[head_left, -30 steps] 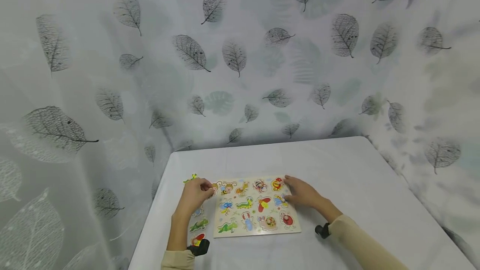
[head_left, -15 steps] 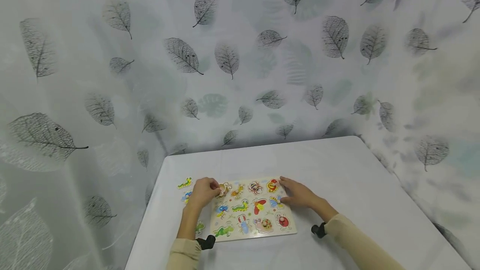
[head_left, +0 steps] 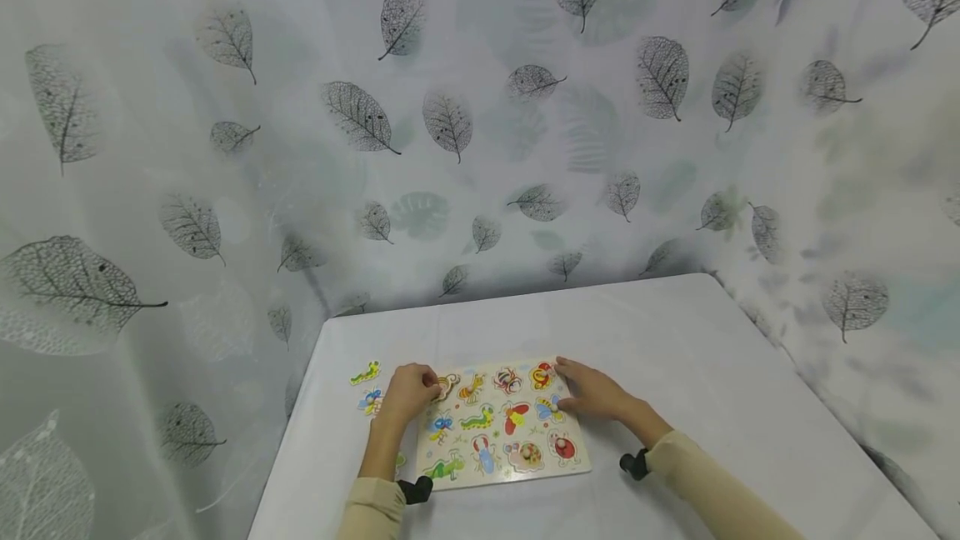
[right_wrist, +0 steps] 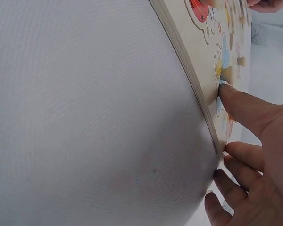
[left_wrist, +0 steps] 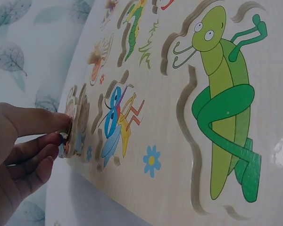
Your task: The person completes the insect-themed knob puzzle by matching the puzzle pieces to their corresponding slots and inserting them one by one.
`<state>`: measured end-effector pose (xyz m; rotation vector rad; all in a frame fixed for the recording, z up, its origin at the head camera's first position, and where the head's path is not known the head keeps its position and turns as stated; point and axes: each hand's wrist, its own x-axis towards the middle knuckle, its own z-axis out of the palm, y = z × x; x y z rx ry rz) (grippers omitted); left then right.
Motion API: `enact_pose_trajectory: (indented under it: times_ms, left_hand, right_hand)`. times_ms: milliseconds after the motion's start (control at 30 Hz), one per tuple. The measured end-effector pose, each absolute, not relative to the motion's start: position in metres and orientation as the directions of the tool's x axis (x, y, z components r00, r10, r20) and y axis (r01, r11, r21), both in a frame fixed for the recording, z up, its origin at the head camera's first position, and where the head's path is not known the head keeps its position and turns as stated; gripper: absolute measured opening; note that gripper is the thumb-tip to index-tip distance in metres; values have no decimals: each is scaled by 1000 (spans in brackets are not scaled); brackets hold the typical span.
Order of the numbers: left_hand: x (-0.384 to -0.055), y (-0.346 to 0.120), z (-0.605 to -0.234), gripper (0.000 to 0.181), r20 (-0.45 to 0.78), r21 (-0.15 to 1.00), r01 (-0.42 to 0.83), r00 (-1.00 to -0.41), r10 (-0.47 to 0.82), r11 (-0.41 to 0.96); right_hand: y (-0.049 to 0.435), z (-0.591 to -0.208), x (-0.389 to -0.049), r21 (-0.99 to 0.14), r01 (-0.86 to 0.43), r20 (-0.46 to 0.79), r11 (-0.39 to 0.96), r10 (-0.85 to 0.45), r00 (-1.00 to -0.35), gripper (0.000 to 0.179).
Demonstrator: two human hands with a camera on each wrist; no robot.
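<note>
A wooden peg puzzle board (head_left: 551, 470) with printed insects lies flat on the table. Over its far-left corner, my left hand (head_left: 407, 397) pinches an insect puzzle piece (head_left: 447, 385) between thumb and fingers. In the left wrist view that piece (left_wrist: 78, 120) is right at the board's surface, partly hidden by the fingertips. Nearby on the board are a blue-headed insect picture (left_wrist: 117, 125) and a large green grasshopper picture (left_wrist: 224, 117) with recessed outlines. My right hand (head_left: 594, 390) rests at the far-right corner, thumb (right_wrist: 247, 108) on the board's top, fingers extended along its edge.
Left of the board lie loose pieces: a green caterpillar (head_left: 366, 372), a blue-winged insect (head_left: 370, 402) and a green piece (head_left: 401, 462) mostly hidden by the left arm. A white cloth covers the table (head_left: 645, 323); leaf-print curtains (head_left: 480, 107) hang behind and beside it.
The left hand has brought its puzzle piece rightward from beside the board onto the far-left corner. The right hand stays at the board's right edge. The head view has shifted slightly.
</note>
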<state>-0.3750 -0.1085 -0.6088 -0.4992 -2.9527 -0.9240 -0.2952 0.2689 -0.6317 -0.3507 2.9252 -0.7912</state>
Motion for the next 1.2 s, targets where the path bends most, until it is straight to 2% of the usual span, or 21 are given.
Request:
enact_pose_trajectory:
  times_ms: [567, 1200]
  left_hand:
    - [-385, -103, -624, 11, 73, 544, 286, -953, 294, 789]
    - [-381, -104, -620, 11, 64, 539, 273, -957, 284, 797]
  right_hand:
    - [268, -629, -291, -520, -188, -30, 833, -238, -971, 77]
    - [269, -634, -295, -519, -173, -31, 837, -221, -975, 78]
